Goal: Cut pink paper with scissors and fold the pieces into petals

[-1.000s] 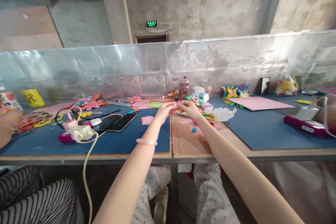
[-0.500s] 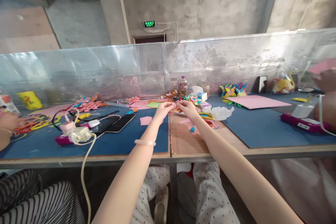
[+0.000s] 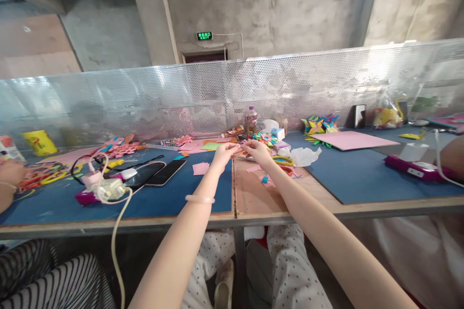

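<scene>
My left hand (image 3: pixel 225 153) and my right hand (image 3: pixel 256 150) meet over the middle of the table, fingertips pinched close together. What they hold between them is too small to make out. Small pink paper squares (image 3: pixel 200 168) lie on the blue mat left of my left hand. Below and beside my right hand are paper scraps (image 3: pixel 266 179), yellow-handled scissors (image 3: pixel 283 160) and crumpled white tissue (image 3: pixel 303 156). Just behind it sits a multicoloured paper flower (image 3: pixel 266 139).
A drink bottle (image 3: pixel 251 120) stands near the perforated metal screen (image 3: pixel 174 101). Phones (image 3: pixel 166 172) and a cabled power strip (image 3: pixel 87 196) lie on the left. A pink sheet (image 3: pixel 357 140) rests at right. Co-workers' hands (image 3: pixel 10 174) show at both edges.
At the far right, a co-worker's raised hand and the pink sheet with it have gone from where they were. My hands stay pinched together in nearly the same place.
</scene>
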{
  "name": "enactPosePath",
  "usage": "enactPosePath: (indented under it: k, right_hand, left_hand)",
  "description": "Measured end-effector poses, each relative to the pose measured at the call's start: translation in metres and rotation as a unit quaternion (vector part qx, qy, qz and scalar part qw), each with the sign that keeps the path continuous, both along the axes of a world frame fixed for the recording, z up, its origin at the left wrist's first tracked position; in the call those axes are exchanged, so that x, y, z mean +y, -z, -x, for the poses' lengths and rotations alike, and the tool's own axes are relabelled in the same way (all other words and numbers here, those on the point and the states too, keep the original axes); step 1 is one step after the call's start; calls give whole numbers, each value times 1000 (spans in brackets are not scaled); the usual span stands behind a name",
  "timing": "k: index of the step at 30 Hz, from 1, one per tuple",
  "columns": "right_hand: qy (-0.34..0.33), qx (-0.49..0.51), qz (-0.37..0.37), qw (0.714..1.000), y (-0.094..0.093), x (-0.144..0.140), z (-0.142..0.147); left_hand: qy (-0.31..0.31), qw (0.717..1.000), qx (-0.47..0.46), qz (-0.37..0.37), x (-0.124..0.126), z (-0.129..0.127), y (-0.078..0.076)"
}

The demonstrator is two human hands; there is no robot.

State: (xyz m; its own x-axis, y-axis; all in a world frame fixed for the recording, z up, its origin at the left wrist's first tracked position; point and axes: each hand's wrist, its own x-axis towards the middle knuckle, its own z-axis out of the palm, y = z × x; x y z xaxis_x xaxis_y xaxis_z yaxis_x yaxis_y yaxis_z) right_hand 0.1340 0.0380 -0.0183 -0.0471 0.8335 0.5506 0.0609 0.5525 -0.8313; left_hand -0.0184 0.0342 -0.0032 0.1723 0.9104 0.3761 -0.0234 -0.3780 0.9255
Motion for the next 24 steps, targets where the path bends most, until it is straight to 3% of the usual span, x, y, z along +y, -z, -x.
enactPosePath:
  k: [11, 24]
  right_hand:
    - [-13, 7, -6, 1000, 1, 0, 1]
    - [-44, 19, 45, 998, -1, -7, 3]
  left_hand:
    - [-3, 1000, -15, 9, -3, -1, -2]
    - [1, 999, -25, 25, -3, 1, -1]
